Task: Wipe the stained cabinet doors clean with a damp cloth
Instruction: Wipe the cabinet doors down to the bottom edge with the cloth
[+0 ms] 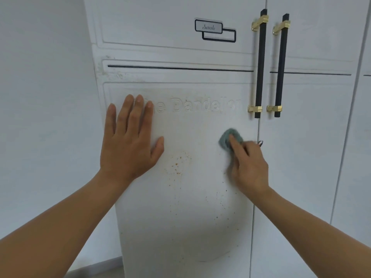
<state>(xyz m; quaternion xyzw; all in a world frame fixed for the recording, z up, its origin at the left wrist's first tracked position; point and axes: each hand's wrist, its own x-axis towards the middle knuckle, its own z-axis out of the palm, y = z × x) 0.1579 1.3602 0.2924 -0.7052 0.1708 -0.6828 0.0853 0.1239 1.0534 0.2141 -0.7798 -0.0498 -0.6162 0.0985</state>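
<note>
On stained cabinet door [186, 187], our L hand [130, 141] presses flat w/ straight fingers; R hand [248, 163] grips cloth [226, 138].

Bare left hand [128, 141] and forearm, bare right hand [249, 167] and forearm, short plain fingernails

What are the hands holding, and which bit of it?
The right hand holds a blue-green cloth, fingers over its lower right part, pressing it on the cabinet door. The left hand holds nothing; it lies flat on the door.
</note>
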